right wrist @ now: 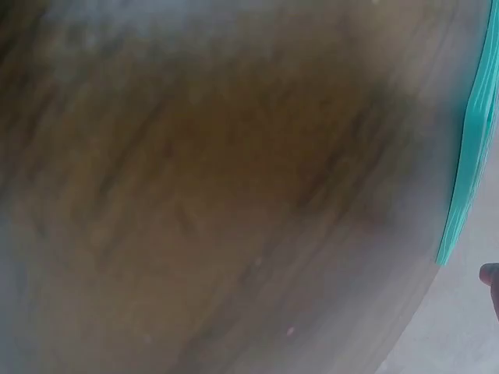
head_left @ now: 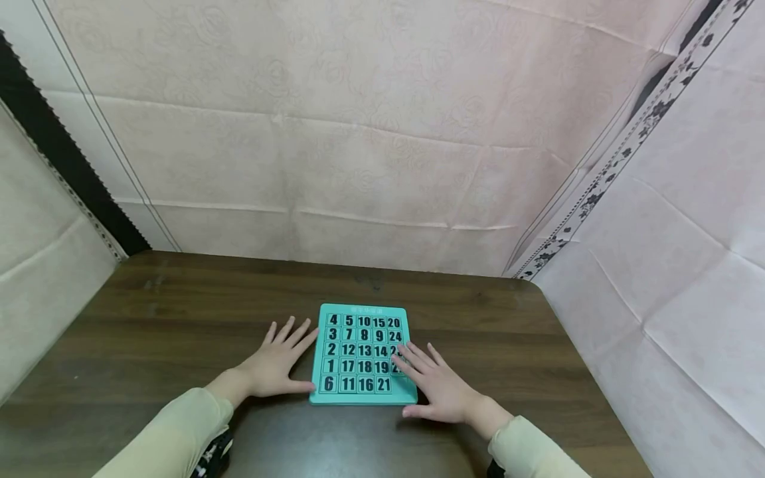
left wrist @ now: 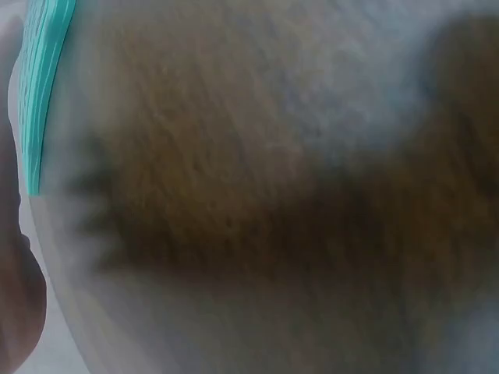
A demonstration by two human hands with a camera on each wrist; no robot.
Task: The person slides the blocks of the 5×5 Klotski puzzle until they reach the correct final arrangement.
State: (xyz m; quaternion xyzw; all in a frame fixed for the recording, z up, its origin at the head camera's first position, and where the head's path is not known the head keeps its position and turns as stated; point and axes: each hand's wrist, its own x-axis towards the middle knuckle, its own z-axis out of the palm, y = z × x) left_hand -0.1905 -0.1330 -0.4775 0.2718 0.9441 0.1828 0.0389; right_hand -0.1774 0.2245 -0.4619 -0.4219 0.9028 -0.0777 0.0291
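A teal number slide puzzle (head_left: pixel 360 394) lies flat on the brown wooden table, its white tiles carrying dark numerals. To its left, my left hand (head_left: pixel 271 367) has its fingers straight and spread, with the thumb and index fingertips at the puzzle's left edge. My right hand (head_left: pixel 445 390) reaches over the right edge, fingers extended onto the right column, partly covering tiles there; its thumb is near the lower right corner. The bottom right cell shows no numeral. In the left wrist view the puzzle's side (left wrist: pixel 45 93) shows at upper left; in the right wrist view its edge (right wrist: pixel 470 148) appears at right.
The wooden table (head_left: pixel 179 318) extends around the puzzle on all sides. Behind it hangs a pale patterned cloth (head_left: pixel 335 166), and another white cloth (head_left: pixel 675 285) with a dark floral border hangs at the right. A black strip (head_left: pixel 66 153) runs down the left.
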